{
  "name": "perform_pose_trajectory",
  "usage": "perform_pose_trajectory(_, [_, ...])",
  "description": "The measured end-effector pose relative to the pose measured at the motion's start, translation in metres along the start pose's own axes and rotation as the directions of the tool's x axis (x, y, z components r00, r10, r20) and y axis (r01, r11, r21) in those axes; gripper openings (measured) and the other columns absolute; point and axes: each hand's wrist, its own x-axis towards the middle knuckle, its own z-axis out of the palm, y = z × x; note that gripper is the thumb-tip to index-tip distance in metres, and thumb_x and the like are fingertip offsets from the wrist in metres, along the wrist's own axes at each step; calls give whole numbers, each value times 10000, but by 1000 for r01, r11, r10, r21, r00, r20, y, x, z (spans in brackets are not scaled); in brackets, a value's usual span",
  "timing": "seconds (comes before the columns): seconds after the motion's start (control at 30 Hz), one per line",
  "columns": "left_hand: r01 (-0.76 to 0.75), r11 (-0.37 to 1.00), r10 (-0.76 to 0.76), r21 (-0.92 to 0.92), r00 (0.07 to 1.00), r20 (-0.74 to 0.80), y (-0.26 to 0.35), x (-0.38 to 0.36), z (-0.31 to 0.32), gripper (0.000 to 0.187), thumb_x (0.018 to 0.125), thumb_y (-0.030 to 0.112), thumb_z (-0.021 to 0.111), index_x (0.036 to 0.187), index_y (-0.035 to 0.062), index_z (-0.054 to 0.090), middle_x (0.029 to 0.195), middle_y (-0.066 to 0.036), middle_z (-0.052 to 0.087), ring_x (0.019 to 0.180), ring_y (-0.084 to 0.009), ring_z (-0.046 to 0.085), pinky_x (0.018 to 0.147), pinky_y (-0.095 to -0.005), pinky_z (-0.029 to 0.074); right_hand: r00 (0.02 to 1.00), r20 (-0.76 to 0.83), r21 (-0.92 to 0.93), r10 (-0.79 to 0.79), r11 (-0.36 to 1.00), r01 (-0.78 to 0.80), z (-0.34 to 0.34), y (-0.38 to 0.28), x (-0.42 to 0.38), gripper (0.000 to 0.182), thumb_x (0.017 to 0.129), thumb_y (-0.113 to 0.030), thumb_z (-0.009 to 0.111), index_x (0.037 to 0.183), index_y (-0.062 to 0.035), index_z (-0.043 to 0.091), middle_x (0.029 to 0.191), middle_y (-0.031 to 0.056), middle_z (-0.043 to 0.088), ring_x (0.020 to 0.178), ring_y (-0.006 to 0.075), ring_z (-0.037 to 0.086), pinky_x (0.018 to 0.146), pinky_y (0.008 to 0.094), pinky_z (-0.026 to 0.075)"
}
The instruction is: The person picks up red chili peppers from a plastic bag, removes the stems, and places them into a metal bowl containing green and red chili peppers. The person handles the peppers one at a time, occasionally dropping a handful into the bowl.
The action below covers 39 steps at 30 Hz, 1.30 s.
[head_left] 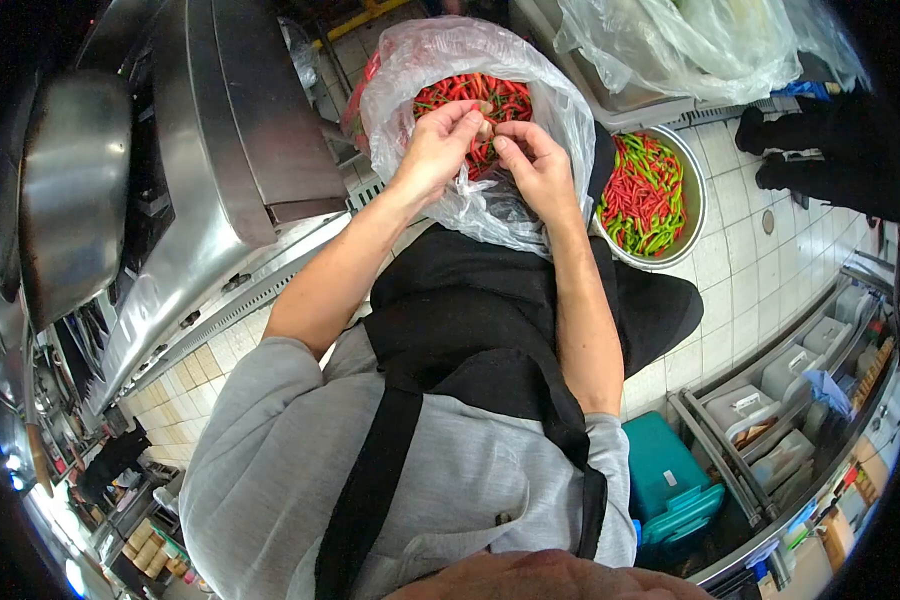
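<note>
A clear plastic bag (pixel 560 95) full of red chili peppers with green stems (pixel 510 97) stands open in front of me. Over its mouth, my left hand (pixel 438 150) is closed in a pinch on a red chili pepper (pixel 489 119). My right hand (pixel 542 175) comes in close from the other side, thumb and forefinger pinched near the same pepper. Whatever lies between those right fingertips is too small to make out. To the right, a round metal bowl (pixel 701 190) holds red and green chili peppers (pixel 650 190).
Stainless kitchen equipment (pixel 205 130) runs along the left, with a large metal pan (pixel 75 190). A grey container (pixel 610 95) with plastic bags (pixel 680 45) is at upper right. A person's dark-clothed legs (pixel 830 160) are farther right. A teal bin (pixel 665 465) and shelving (pixel 770 420) sit lower right.
</note>
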Motion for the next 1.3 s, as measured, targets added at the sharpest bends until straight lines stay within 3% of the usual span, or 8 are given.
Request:
perform_pose_trajectory(0.1, [68, 994, -76, 83, 993, 92, 13, -10, 2, 208, 1025, 180, 595, 1169, 31, 607, 1019, -26, 684, 916, -100, 645, 823, -244, 527, 997, 11, 77, 71, 994, -72, 1, -7, 1, 233, 969, -158, 675, 1137, 3, 657, 975, 53, 699, 855, 118, 661, 728, 265, 561])
perform_pose_trajectory(0.37, [-158, 958, 129, 240, 983, 131, -3, -13, 4, 230, 967, 117, 679, 1156, 8, 609, 999, -43, 686, 912, -92, 636, 819, -240, 516, 979, 18, 235, 203, 951, -202, -7, -12, -2, 226, 995, -178, 643, 1143, -6, 639, 969, 43, 679, 832, 107, 646, 660, 256, 567])
perform_pose_trajectory(0.7, [-216, 976, 216, 41, 976, 2, -2, -22, 21, 234, 938, 84, 712, 1149, -3, 659, 991, -54, 707, 866, -103, 655, 779, -242, 539, 978, 51, 314, 200, 927, -206, -9, -19, -4, 178, 992, -174, 641, 1096, -30, 646, 931, 28, 661, 803, 98, 635, 609, 242, 546])
perform_pose_trajectory(0.8, [-117, 980, 130, -158, 989, 70, -1, -25, 16, 236, 943, 114, 714, 1151, 16, 664, 966, -29, 702, 826, -89, 645, 742, -232, 535, 977, 66, 412, 204, 886, -212, -11, -15, -6, 147, 984, -148, 639, 1072, -31, 642, 884, 29, 652, 750, 94, 614, 591, 241, 524])
perform_pose_trajectory(0.9, [350, 866, -283, -357, 932, 226, 2, -21, 8, 175, 970, 175, 687, 1112, 74, 673, 909, 15, 680, 728, -50, 597, 640, -207, 494, 977, 94, 503, 191, 838, -213, -13, -10, -7, 123, 971, -136, 642, 1045, -37, 646, 795, 19, 635, 665, 86, 580, 552, 234, 482])
perform_pose_trajectory(1.07, [533, 706, -355, -467, 836, 418, 0, -10, -5, 137, 971, 176, 685, 1070, 83, 668, 884, 9, 669, 713, -59, 593, 613, -211, 475, 966, 123, 596, 227, 761, -254, -13, -15, -9, 115, 969, -138, 643, 1025, -37, 645, 733, 7, 604, 598, 87, 544, 524, 239, 451])
perform_pose_trajectory(1.2, [273, 886, -231, -374, 961, 153, 10, -10, -8, 186, 960, 169, 700, 1104, 58, 668, 908, -4, 679, 758, -68, 602, 662, -212, 481, 962, 80, 534, 260, 804, -262, -10, -13, -4, 161, 967, -129, 649, 1091, -27, 634, 811, 22, 622, 662, 92, 576, 514, 236, 478])
perform_pose_trajectory(1.3, [15, 989, -10, -145, 1000, 30, 9, -13, -12, 209, 950, 140, 709, 1126, 31, 675, 982, -26, 705, 871, -78, 633, 765, -219, 504, 967, 5, 327, 255, 913, -243, 0, -21, 0, 325, 963, -110, 657, 1261, -11, 574, 1079, 63, 626, 831, 111, 623, 549, 241, 551])
